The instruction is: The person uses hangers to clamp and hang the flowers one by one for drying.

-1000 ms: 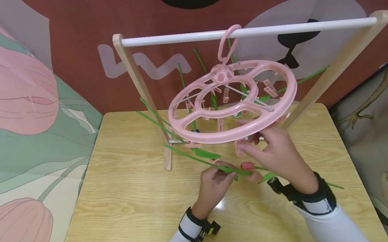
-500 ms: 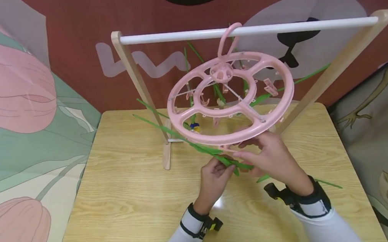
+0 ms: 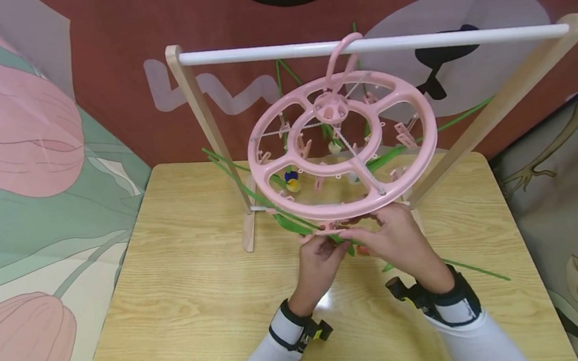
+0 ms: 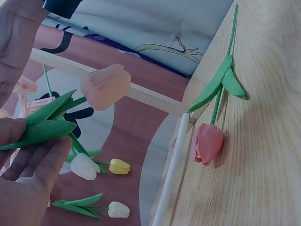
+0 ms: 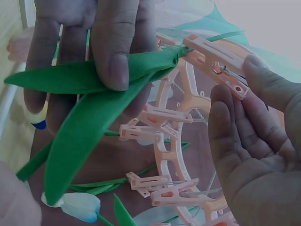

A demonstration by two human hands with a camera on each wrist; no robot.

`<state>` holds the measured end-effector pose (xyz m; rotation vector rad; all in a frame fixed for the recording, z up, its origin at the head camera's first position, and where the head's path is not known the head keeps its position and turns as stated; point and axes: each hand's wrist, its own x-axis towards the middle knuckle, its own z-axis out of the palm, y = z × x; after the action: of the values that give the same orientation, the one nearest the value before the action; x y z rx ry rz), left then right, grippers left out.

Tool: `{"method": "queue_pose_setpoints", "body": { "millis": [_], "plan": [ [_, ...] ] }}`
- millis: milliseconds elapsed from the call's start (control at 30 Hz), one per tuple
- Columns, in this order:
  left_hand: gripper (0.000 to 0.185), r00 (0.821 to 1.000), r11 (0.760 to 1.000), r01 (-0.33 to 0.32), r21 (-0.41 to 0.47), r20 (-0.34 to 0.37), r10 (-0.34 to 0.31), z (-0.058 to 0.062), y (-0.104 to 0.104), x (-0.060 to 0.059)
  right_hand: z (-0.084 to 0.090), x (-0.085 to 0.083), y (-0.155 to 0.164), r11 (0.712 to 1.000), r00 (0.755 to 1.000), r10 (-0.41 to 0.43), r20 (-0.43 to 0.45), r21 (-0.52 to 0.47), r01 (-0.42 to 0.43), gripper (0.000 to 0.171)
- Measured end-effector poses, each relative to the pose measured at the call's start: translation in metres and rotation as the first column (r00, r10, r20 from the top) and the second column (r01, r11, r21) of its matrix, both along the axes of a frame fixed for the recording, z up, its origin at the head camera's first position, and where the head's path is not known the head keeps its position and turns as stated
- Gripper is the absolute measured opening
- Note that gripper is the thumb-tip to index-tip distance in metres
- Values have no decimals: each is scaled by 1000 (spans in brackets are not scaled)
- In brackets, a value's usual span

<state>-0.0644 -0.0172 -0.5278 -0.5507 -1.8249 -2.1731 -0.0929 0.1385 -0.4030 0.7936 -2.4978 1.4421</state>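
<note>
Pinching the green leaves of a fake tulip [image 5: 89, 94] betw thumb & fingers, left hand [image 3: 319, 261] holds it just under the near rim of the pink clip hanger [image 3: 343, 147], stem tip right at a clip [image 5: 218, 63]. Right hand [image 3: 395, 243] has thumb & fingers closed on that clip. 1 more pink tulip [image 4: 207, 141] lies on the table [image 3: 184, 281]; several others hang from the hanger, count unclear. 1 wooden rack [image 3: 200, 108].

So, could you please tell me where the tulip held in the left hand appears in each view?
Head: green tulip stem below the pink ring's near edge, above the left hand.
Left wrist: leaves pinched at left, bloom upper centre.
Right wrist: leaves under the thumb, upper left.
Shared landmark: the pink ring.
</note>
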Motion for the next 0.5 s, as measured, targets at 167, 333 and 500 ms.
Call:
{"method": "queue_pose_setpoints", "body": {
  "millis": [167, 333, 500],
  "plan": [
    [34, 1000, 999, -4, -41, -11, 4, 1, 1, -1, -1, 0, 1, 1000, 999, -10, 37, -10, 10, 41],
    [30, 1000, 997, -25, -75, -12, 24, 2, 0, -2, -4, 0, 1, 1000, 998, 5, 62, -23, -4, 44],
    [26, 999, 997, -37, -64, 12, 38, 4, -2, -2, -7, 1, 2, 1000, 999, 17, 46, -23, -16, 46]
  ]
}}
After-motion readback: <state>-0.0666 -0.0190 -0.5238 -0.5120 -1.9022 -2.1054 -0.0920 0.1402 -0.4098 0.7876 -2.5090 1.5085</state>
